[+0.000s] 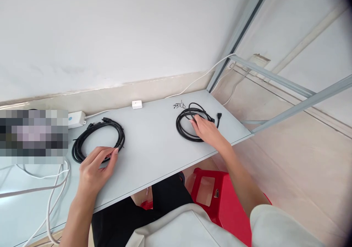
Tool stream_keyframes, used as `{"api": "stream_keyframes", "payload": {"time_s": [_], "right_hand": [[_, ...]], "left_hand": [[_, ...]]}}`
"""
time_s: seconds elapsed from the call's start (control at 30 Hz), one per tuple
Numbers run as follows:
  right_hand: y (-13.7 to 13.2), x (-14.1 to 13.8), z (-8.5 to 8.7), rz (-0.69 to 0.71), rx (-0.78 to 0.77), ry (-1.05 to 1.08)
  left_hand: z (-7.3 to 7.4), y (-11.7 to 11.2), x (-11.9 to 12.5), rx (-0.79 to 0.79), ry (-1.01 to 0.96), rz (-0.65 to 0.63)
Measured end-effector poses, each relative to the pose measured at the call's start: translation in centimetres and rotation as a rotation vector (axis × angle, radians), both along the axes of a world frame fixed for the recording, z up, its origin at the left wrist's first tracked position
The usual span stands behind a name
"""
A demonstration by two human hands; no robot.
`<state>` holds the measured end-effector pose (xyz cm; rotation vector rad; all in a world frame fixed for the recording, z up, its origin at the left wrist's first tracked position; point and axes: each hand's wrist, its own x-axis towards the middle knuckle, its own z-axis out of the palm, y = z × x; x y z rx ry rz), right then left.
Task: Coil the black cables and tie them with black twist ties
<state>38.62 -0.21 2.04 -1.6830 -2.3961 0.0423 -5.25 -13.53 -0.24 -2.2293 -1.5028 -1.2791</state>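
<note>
Two black cable coils lay well apart on the grey table [154, 137]. The left coil [121, 135] sat near the table's left part, just in front of a white power strip [76, 118] by the wall. The left hand [95, 166] reached over its near edge with the fingers half curled and the fingertips on the cable. Whether they actually pinched it could not be told.

The right coil [178, 126] lay near the table's far right corner, its plug end [219, 115] sticking out beside it. The right hand [207, 129] rested on top of this coil with the fingers stretched out and relaxed, pressing rather than gripping.

A small white box [136, 104] sat by the wall between the two coils, and some thin black ties [178, 104] lay just behind the right coil. White cords [52, 188] trailed over the table's left end. A red stool [211, 195] stood below the table edge.
</note>
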Motion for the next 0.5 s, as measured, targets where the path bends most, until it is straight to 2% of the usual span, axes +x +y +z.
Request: {"api": "stream_keyframes", "payload": {"time_s": [0.1,0.23,0.4,0.5], "right_hand": [[0.4,0.2,1.1,-0.080,0.024,-0.015],[1.0,0.7,3.5,-0.090,0.119,0.010],[1.0,1.2,8.2,-0.054,0.337,0.074],[0.1,0.3,11.4,0.000,0.425,0.125]], "left_hand": [[-0.2,0.1,-0.2,-0.014,-0.006,-0.008],[-0.3,0.1,-0.3,-0.019,-0.004,-0.023],[-0.2,0.1,-0.2,-0.020,-0.018,-0.043],[-0.2,0.2,-0.1,-0.047,-0.037,-0.044]]}}
